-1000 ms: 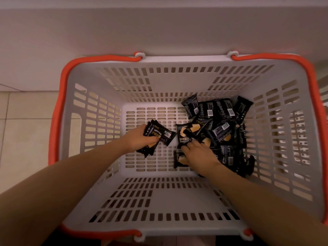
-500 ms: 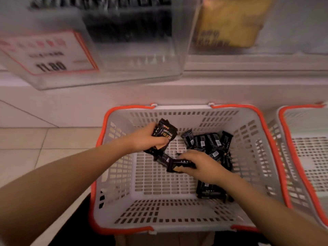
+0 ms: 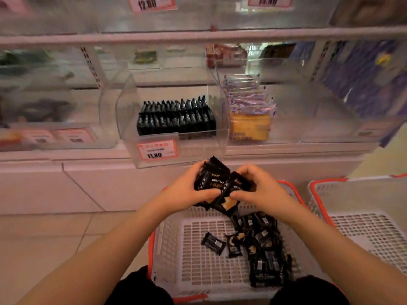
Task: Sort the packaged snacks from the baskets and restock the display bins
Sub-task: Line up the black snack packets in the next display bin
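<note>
Head view. Both hands, which a moment ago were down inside the basket point(image 3: 167, 243) gathering packets, are now raised clear of its rim and brought together in front of the shelf; the pick-up step therefore appears finished and the stocking step about to begin. The left hand point(image 3: 187, 190) is curled round a fanned bunch of black snack packets point(image 3: 209, 179), thumb pressed on the lower edge. The right hand point(image 3: 262, 190) grips further packets point(image 3: 234, 190) of the same kind, fingers bent over the top and thumb underneath; the two bunches touch and overlap between the hands. Neither hand is relaxed or free.

Just above and beyond the hands stands a clear display bin point(image 3: 180, 148) with a red-edged price tag point(image 3: 157, 150) on its front; it holds two rows of matching black packets point(image 3: 176, 117) set upright, so it is judged the destination. Beyond the right hand a neighbouring bin holds pale and yellow packets point(image 3: 250, 111). Below the right hand, loose black packets point(image 3: 262, 245) lie in the basket, so more trips seem needed. A second basket point(image 3: 361, 219) sits to the right of the right forearm, nothing visible in the part shown
</note>
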A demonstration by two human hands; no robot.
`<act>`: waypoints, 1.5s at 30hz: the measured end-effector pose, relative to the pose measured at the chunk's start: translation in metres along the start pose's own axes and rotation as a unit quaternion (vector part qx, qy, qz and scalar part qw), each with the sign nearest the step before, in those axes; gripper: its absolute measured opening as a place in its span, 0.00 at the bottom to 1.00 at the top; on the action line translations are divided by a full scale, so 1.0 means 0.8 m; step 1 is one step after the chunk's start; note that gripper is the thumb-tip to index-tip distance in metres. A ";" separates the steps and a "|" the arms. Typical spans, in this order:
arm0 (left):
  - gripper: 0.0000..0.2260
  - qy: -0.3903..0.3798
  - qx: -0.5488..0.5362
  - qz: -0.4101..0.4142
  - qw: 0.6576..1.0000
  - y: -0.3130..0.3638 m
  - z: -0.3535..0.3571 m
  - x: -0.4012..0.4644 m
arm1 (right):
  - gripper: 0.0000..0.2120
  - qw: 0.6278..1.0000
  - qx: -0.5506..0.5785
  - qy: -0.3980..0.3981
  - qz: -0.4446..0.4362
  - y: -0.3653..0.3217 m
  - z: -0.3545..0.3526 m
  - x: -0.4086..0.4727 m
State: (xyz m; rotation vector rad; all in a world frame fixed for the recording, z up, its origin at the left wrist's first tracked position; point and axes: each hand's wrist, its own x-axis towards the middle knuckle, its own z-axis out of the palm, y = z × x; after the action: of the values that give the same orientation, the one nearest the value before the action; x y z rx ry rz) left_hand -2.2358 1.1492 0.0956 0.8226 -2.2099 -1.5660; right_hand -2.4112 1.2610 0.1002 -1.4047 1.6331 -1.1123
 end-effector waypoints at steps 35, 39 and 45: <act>0.08 0.269 0.073 -0.035 0.960 0.118 -0.202 0.012 | 0.21 0.970 -0.154 -0.032 0.186 -0.205 0.062 0.225; 0.08 0.162 0.016 -0.180 0.970 0.112 -0.200 0.041 | 0.23 0.931 -0.245 -0.113 0.247 -0.186 0.072 0.251; 0.08 0.119 0.114 -0.291 0.942 0.098 -0.209 0.072 | 0.35 0.899 -0.273 -0.170 0.298 -0.179 0.077 0.278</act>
State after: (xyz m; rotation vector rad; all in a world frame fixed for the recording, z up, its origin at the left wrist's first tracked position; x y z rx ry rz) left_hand -2.2101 1.0069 0.2233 1.7633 -2.0988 -1.3367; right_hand -2.3369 1.0259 0.2135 -1.1840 1.9850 -0.0436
